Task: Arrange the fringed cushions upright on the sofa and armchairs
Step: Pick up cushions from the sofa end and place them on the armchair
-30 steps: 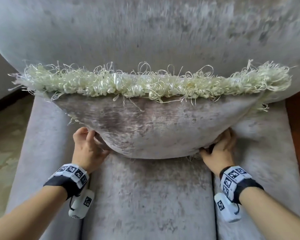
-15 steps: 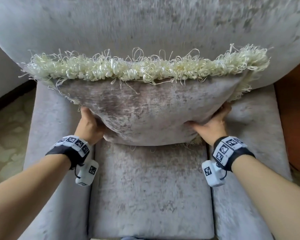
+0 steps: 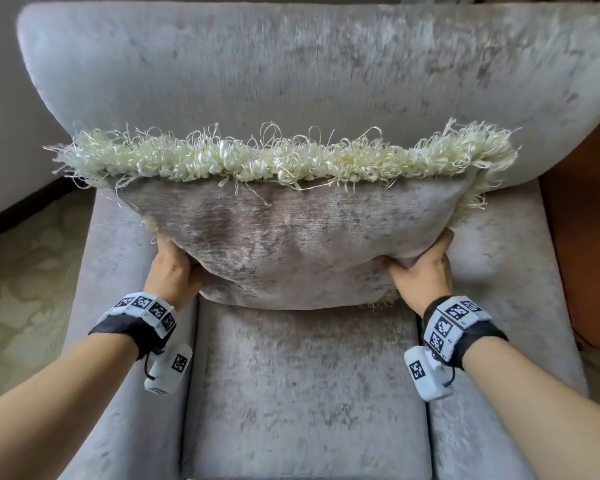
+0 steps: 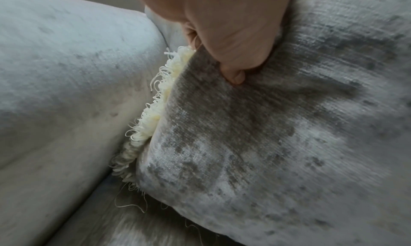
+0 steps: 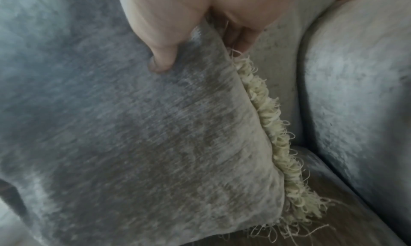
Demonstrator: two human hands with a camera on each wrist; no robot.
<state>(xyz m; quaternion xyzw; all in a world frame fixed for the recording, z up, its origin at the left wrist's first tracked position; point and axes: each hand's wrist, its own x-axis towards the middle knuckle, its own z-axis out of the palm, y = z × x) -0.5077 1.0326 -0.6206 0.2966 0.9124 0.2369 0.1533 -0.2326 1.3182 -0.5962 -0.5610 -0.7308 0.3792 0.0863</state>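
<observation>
A grey velvet cushion (image 3: 291,244) with a cream fringe (image 3: 284,161) along its edges stands upright on the grey armchair (image 3: 291,375), leaning toward the backrest (image 3: 291,71). My left hand (image 3: 172,268) grips its lower left corner, thumb (image 4: 233,73) pressed into the front face of the cushion (image 4: 278,135), fingers hidden behind. My right hand (image 3: 425,268) grips the lower right corner the same way, thumb (image 5: 162,61) on the front of the cushion (image 5: 133,135), with fringe (image 5: 278,135) running down the side.
The armchair's padded arms (image 3: 104,341) flank the seat on both sides. A pale patterned carpet (image 3: 18,289) lies to the left, and something orange-brown (image 3: 589,237) stands close on the right. A wall with a dark skirting runs behind at left.
The view has pulled back from the chair, so more of the backrest shows. Both hands still hold the cushion's lower corners, and the cushion now sits a little further back on the seat.
</observation>
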